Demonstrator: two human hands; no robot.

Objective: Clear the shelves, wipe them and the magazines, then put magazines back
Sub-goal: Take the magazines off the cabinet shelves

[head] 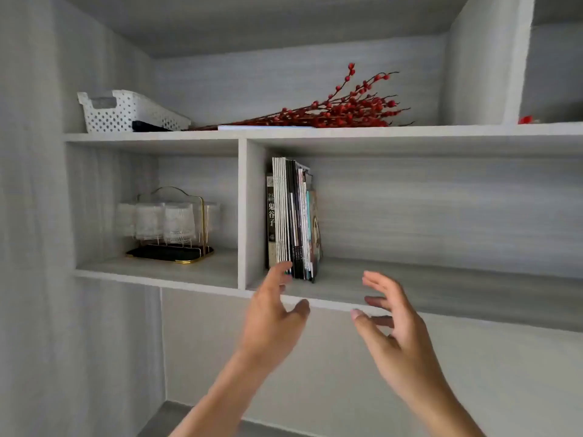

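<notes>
Two open hands (pixel 273 313) (pixel 394 329), one magazine row (pixel 293 219)

white dotted basket (pixel 126 112) | red berry branches (pixel 340 110) | glasses on rack (pixel 167 223)

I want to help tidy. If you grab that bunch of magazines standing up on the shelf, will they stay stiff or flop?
The magazines look thin, so probably floppy alone, stiffer squeezed together. Glossy-looking covers might slip. With nothing propping their right side, loose ones could tip.
</notes>
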